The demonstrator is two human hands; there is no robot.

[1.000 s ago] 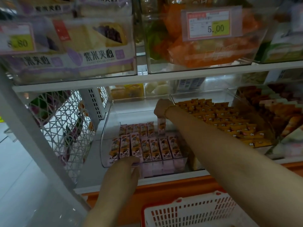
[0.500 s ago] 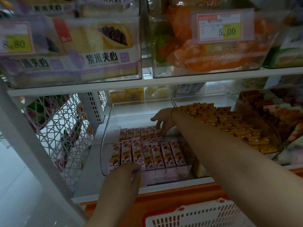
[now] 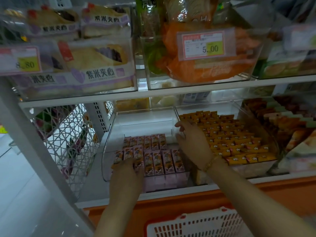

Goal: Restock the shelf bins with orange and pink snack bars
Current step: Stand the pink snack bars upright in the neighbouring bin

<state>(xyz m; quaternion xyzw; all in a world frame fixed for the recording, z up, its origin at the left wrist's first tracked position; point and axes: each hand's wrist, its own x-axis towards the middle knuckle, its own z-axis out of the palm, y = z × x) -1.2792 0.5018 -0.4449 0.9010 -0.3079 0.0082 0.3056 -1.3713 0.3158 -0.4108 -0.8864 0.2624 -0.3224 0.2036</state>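
1. The left hand reaches over the front edge of the left clear bin. Its fingers lie fairly straight on the tops of the front-left pink snack bars, resting there rather than closing round any one of them.
2. The right hand hovers over the right side of the same bin, near the wall it shares with the next bin. Its fingers are loosely spread and hold nothing. A beaded bracelet sits on that wrist.
3. The pink snack bars stand upright in two rows in the front half of the left bin, packed side by side. The back row is shorter than the front row. The rear of the bin behind them is bare.
4. The orange snack bars fill the right clear bin in many tight rows, from its back wall to its front.
5. Both bins sit side by side on the lower shelf, which has an orange front panel below it.
6. On the shelf above, purple-labelled bread packs lie behind a price tag reading 8.80. An orange bag sits behind a tag reading 5.00.
7. A red and white basket is at the bottom of the view, below the arms. A white lattice rack stands to the left of the bins.
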